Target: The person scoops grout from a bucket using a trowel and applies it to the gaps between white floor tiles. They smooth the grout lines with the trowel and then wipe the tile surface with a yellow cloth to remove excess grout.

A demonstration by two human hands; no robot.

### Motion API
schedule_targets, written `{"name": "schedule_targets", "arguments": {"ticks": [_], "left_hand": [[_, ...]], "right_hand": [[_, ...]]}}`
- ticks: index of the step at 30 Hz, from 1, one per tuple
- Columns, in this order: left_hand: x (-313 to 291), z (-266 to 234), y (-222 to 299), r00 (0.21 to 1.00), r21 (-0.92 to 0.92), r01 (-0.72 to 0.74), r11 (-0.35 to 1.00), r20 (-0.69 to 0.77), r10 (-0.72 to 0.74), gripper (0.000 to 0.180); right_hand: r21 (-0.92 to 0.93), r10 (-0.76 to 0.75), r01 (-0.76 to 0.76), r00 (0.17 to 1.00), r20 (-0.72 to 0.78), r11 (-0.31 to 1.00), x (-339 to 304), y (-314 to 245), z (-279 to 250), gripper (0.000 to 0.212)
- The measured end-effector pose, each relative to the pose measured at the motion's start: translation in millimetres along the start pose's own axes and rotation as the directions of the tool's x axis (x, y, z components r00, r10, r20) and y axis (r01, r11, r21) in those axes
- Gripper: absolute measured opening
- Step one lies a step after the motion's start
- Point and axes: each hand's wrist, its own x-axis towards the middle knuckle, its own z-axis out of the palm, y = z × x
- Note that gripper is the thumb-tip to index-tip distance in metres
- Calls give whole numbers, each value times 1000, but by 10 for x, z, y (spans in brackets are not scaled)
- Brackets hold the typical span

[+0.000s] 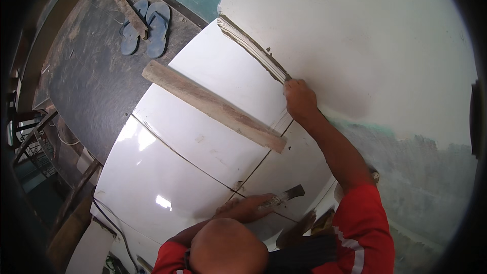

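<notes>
My right hand (300, 99) is closed around the near end of a narrow white ribbed tile strip (251, 50), edged with grey mortar. The strip runs along the foot of the white wall, tilted so that its ribbed face shows. My fingers hide its near end. Lower down, my left hand (247, 209) grips a putty knife (293, 193) with a smeared handle. Its dark grey blade points right, above the white floor tiles (203, 170). Part of the left hand is hidden behind my bent knee (228, 248).
A wooden batten (215, 106) lies across the tiles. On the dark floor (91, 86) at far left are blue flip-flops (158, 29) and a wooden piece (123, 5). The white wall (355, 35) rises at right. A black cable (119, 231) lies at lower left.
</notes>
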Motion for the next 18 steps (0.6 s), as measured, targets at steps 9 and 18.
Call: {"name": "schedule_targets", "arguments": {"ticks": [9,18], "left_hand": [[-22,-472,444,921,-499,-10,866,-342,-187,50],[-49,-474,1183,934,-640,-60,766,-307,-183,38]], "right_hand": [[898,418,-433,832,364,79,-1337,230,-661,35],[408,89,133,873,-480,903,-1793,-539,-829,38]]}}
